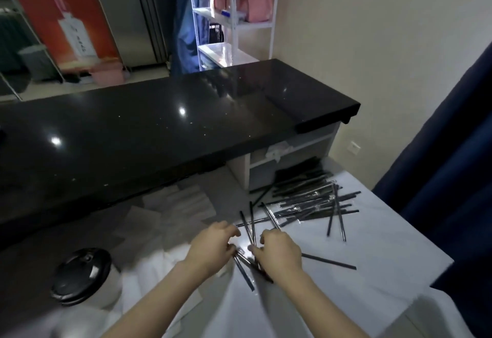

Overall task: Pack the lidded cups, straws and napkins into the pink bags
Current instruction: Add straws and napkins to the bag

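Hands met, left hand (pixel 213 247) and right hand (pixel 278 252) both pinching one bunch of straws (pixel 251 227) | red banner (pixel 61 4) lettering unreadable | lidded cup (pixel 82 276) front-left, contents hidden | loose straws (pixel 306 200) and napkins (pixel 173 210) lay ahead on white table (pixel 372 244) | pink bags (pixel 257 0) stood on far shelf (pixel 255 24) past black counter (pixel 133 130)

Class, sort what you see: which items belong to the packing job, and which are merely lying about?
Job: straws, lidded cup, napkins, pink bags.
Lying about: black counter, red poster, blue curtain.
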A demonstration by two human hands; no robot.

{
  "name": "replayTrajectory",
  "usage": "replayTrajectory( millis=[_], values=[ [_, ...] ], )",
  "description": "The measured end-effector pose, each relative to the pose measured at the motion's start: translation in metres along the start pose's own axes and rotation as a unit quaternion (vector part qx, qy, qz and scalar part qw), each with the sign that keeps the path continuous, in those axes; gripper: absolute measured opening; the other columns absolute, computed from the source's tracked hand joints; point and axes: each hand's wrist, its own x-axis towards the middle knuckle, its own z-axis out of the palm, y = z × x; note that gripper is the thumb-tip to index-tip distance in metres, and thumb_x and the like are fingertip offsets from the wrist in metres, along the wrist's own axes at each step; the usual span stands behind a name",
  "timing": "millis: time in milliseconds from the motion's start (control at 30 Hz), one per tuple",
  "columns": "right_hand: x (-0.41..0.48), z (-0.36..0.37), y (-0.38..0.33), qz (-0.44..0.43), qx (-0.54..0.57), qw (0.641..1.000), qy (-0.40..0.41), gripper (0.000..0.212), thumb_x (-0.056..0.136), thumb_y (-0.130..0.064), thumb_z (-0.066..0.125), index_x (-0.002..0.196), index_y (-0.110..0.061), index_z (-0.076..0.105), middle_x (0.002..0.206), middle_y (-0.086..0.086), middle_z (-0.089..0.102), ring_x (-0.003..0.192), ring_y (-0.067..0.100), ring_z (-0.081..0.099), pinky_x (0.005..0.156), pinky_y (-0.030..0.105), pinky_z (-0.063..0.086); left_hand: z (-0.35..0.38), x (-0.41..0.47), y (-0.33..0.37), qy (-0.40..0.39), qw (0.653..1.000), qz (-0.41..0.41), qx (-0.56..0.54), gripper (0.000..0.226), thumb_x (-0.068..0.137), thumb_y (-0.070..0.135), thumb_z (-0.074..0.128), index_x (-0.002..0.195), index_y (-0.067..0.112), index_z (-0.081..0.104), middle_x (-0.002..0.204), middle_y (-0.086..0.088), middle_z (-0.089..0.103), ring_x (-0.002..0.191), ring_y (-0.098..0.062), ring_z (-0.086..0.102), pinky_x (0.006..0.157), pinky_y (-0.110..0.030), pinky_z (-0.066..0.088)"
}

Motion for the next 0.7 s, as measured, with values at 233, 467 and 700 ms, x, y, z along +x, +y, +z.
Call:
replayTrajectory(
  millis=[233,467,700],
  values=[
    [0.019,0.015,-0.003,0.004,-0.019,1.0,-0.013,0.024,0.087,-0.027,0.056,0.107,-0.013,0.059,0.114,0.005,0.061,0.109,0.026,0.057,0.082,0.034,0.047,0.015,0.022,0.003,0.003,1.0,0.002,0.009,0.033,0.093,0.031,0.052,0.124,0.024,0.058,0.119,0.001,0.057,0.11,-0.021,0.055,0.082,-0.033,0.044],
    [0.016,0.0,0.014,-0.012,0.005,0.998,-0.055,0.015,0.083,-0.018,0.055,0.096,-0.015,0.063,0.104,0.005,0.065,0.099,0.027,0.06,0.072,0.031,0.044,0.011,0.025,0.004,0.046,0.993,0.062,0.088,0.05,0.082,0.026,0.071,0.129,0.021,0.055,0.134,-0.005,0.048,0.122,-0.027,0.047,0.088,-0.038,0.046],
    [0.0,-0.027,0.029,-0.102,0.073,0.992,-0.031,0.01,0.08,-0.022,0.057,0.088,-0.023,0.062,0.095,-0.007,0.061,0.092,0.016,0.057,0.07,0.029,0.042,-0.008,0.013,0.001,0.075,0.986,0.105,0.105,0.029,0.087,0.031,0.066,0.116,0.027,0.064,0.113,0.006,0.063,0.126,-0.016,0.048,0.117,-0.046,0.014]
  ],
)
